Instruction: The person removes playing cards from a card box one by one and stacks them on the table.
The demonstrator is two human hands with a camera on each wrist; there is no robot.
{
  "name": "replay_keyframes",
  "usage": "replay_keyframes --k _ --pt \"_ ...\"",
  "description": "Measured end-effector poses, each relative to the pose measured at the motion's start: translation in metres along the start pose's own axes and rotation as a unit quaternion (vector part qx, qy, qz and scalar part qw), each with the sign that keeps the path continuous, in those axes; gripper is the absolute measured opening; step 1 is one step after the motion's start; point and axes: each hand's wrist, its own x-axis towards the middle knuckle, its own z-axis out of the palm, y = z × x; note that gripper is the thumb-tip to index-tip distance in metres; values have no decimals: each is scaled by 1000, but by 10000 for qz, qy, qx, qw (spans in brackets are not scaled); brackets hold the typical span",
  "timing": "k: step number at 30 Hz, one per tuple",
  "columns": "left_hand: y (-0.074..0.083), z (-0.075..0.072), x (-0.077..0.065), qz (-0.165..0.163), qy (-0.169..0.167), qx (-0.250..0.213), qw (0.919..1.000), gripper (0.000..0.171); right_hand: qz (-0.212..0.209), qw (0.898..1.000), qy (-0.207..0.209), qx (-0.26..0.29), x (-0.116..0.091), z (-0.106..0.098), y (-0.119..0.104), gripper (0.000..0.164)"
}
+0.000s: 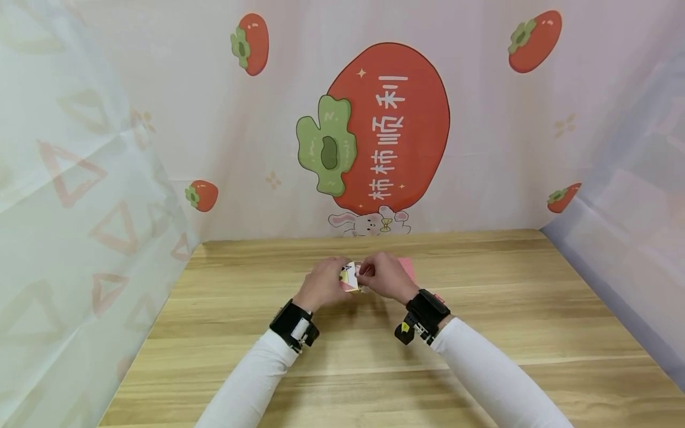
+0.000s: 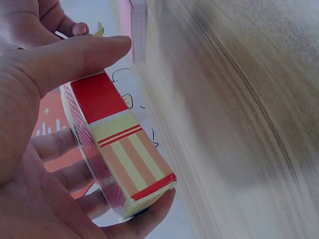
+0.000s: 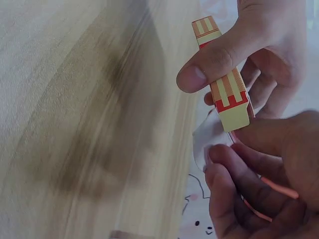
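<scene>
My left hand (image 1: 325, 282) grips a small playing-card box (image 1: 348, 278), thumb on one narrow side and fingers beneath the other. Red, cream and orange-striped panels show on that box (image 2: 117, 124) in the left wrist view. At its right end my right hand (image 1: 387, 276) pinches the end flap between thumb and fingers. In the right wrist view a white flap (image 3: 204, 142) sticks out from the box end beside the right fingertips (image 3: 222, 154). Part of the box is hidden behind the fingers.
A pink-backed stack of cards (image 1: 408, 267) lies just behind the right hand, partly covered by it. The wooden table (image 1: 353, 380) ends at a hanging cloth (image 1: 481, 178) printed with persimmons, with more cloth at both sides.
</scene>
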Motion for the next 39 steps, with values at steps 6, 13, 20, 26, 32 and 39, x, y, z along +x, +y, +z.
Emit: replay_keyframes --k 6,13,20,26,32,39 --pt "3 1 0 -19 -94 68 9999 69 495 9985 174 -137 1 2 5 20" --pt "1 1 -1 69 -59 75 9999 67 419 9987 -15 275 2 2 9 16" --pt "-2 1 -2 -73 -13 26 10000 68 797 9886 -249 1256 -1 -2 14 13" --pt "-3 0 -1 -286 -4 -7 9996 71 1097 9820 -240 1517 -2 -10 20 15" --pt "-4 -1 -1 -434 20 59 9990 71 1290 9826 -134 1332 -2 -18 26 18" --pt "-4 -2 -1 -466 40 90 9989 69 669 9963 52 538 -5 -24 24 33"
